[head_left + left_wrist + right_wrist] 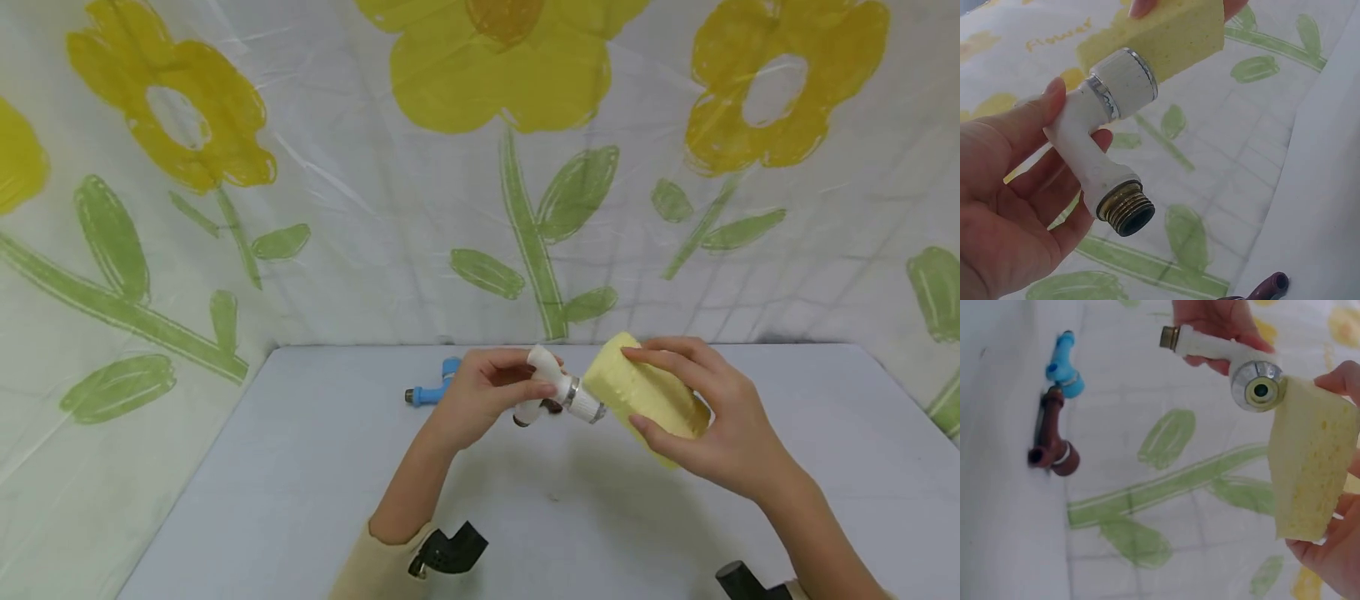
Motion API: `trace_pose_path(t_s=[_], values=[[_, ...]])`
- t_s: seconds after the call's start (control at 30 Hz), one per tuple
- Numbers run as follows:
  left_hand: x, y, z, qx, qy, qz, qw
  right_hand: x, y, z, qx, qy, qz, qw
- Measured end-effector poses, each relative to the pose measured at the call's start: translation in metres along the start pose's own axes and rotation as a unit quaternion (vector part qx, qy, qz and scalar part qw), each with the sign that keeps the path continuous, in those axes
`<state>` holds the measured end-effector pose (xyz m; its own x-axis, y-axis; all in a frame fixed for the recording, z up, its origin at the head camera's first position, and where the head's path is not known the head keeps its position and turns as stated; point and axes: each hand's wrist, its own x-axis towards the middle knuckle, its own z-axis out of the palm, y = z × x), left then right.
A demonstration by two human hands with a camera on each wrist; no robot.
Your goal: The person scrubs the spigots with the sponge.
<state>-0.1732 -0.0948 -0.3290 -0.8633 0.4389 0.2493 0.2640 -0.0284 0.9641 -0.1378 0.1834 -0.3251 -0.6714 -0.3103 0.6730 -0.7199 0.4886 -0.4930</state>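
My left hand (474, 400) pinches a white tap (1088, 137) between thumb and fingers, holding it up off the table. The tap has a ribbed white knob with silver rings and a brass threaded end. My right hand (723, 421) grips a yellow sponge (645, 396), thumb on the near side and fingers over the far side. In the right wrist view one end of the sponge (1310, 462) meets the edge of the tap's round knob (1257, 386). Parts of the left fingers are hidden behind the tap.
A blue tap (429, 395) lies on the white table (315, 467), partly behind my left hand. Beside it is a maroon tap (1055, 434), mostly hidden in the head view. A white sheet with painted yellow flowers (498, 75) hangs behind the table.
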Motion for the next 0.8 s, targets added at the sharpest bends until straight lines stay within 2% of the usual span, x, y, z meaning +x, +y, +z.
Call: trace_pose_path(t_s=[0.17, 0.3, 0.5, 0.7, 0.8], values=[[-0.002, 0.005, 0.001, 0.005, 0.026, -0.05, 0.9984, 0.0, -0.001, 0.001, -0.042, 0.004, -0.042, 0.9982], [0.0, 0.007, 0.004, -0.045, 0.06, -0.097, 0.9924, 0.0, -0.002, 0.006, -0.062, 0.026, -0.085, 0.9941], [0.005, 0.003, 0.012, -0.177, 0.092, -0.159, 0.967, 0.006, -0.003, 0.012, -0.086, 0.07, -0.165, 0.98], [0.006, 0.002, 0.015, -0.246, 0.105, -0.196, 0.9436, 0.008, -0.003, 0.015, -0.102, 0.074, -0.188, 0.9739], [0.006, 0.002, 0.016, -0.269, 0.105, -0.205, 0.9351, 0.008, -0.003, 0.016, -0.103, 0.072, -0.191, 0.9735]])
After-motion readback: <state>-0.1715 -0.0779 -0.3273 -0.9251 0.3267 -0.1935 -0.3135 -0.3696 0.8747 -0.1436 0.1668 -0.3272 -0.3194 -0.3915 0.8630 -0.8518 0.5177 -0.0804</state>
